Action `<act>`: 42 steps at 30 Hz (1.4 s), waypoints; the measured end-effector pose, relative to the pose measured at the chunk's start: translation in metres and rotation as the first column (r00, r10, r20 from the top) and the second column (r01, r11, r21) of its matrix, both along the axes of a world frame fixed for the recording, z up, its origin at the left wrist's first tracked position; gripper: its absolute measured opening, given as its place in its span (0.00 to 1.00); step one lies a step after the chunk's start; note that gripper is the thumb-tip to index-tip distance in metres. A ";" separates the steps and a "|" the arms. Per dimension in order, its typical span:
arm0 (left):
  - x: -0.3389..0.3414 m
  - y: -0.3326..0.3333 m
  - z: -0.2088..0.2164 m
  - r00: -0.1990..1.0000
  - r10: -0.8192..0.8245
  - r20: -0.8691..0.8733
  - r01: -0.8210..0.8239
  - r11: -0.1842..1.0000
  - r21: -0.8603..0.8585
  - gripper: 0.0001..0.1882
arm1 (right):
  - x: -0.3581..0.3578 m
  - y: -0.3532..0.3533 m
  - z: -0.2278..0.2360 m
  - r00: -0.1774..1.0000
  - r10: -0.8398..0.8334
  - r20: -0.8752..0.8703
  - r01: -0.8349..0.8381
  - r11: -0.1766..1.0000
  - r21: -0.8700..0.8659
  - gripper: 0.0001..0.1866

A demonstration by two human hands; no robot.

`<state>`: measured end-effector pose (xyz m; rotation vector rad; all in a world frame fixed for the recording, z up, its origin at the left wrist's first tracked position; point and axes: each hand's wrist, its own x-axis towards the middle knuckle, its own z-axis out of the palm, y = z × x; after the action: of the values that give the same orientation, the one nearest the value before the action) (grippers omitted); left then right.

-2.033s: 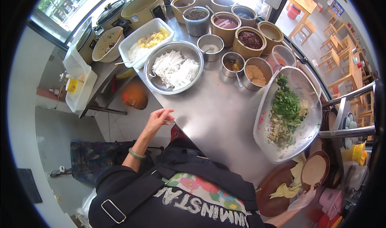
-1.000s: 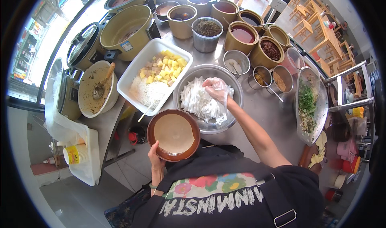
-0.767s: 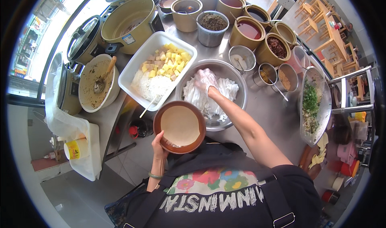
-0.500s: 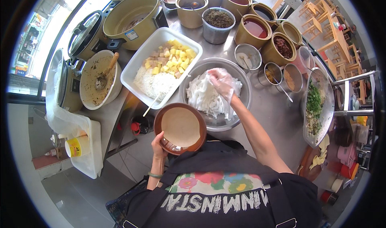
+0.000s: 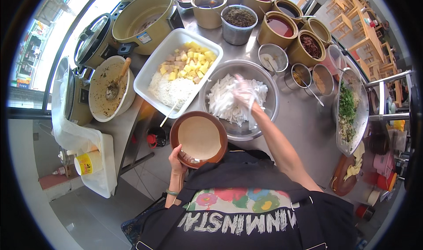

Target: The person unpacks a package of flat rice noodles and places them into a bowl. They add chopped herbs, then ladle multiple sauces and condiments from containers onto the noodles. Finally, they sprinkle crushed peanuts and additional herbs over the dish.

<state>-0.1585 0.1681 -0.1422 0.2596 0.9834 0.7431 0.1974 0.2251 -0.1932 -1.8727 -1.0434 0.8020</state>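
Observation:
My left hand (image 5: 176, 161) grips the near-left rim of a brown bowl (image 5: 220, 155) with a cream inside, tilted in front of my body. Inside a large steel basin (image 5: 274, 101) lies a heap of wide white noodles (image 5: 222, 104). Over the heap is my right hand (image 5: 242, 91) in a clear plastic glove. Its fingers are smeared by motion, so whether they hold noodles is unclear. Left of the basin stands a white tub (image 5: 143, 83) with yellow and pale cubes (image 5: 196, 64), thin white shreds (image 5: 169, 90) and a light stick leaning out.
Several sauce pots, one with red liquid (image 5: 279, 27), line the back. A white bowl of brown paste (image 5: 102, 104) with a ladle and large pots (image 5: 143, 23) stand left. Small steel cups (image 5: 298, 79) and a tray of chopped greens (image 5: 346, 106) sit right.
My right hand has come down slightly into the noodles and its fingers are now blurred. My left hand and the bowl have hardly moved.

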 end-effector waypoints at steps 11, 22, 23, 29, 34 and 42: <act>-0.007 0.012 0.016 0.996 -0.066 0.054 0.061 0.994 0.086 0.25 | -0.005 -0.007 0.059 0.939 0.312 -0.144 -0.294 0.947 0.133 0.31; 0.008 0.019 0.022 0.997 -0.076 -0.022 0.078 0.990 0.121 0.25 | 0.003 -0.043 0.043 0.772 -0.043 0.635 0.285 0.915 -0.285 0.26; 0.010 0.018 0.024 0.996 -0.089 0.014 0.087 0.989 0.121 0.25 | 0.005 -0.045 0.033 0.749 -0.159 0.643 0.294 0.950 -0.107 0.18; 0.018 0.015 0.040 0.996 -0.084 -0.005 0.084 0.993 0.084 0.24 | 0.034 -0.065 0.037 0.840 -0.129 0.527 0.239 0.960 -0.146 0.32; 0.032 0.024 0.047 0.982 -0.187 0.035 0.181 0.974 0.138 0.24 | 0.008 -0.043 0.042 0.845 -0.412 0.342 0.512 0.808 -0.292 0.25; 0.032 0.023 0.068 0.986 -0.151 -0.068 0.157 0.983 0.099 0.26 | 0.054 -0.086 0.041 0.994 -0.101 -0.037 0.107 0.957 0.269 0.26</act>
<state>-0.1261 0.1908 -0.0745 0.4464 0.9709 0.6481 0.2514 0.1390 -0.1517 -1.6657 -0.9787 0.5856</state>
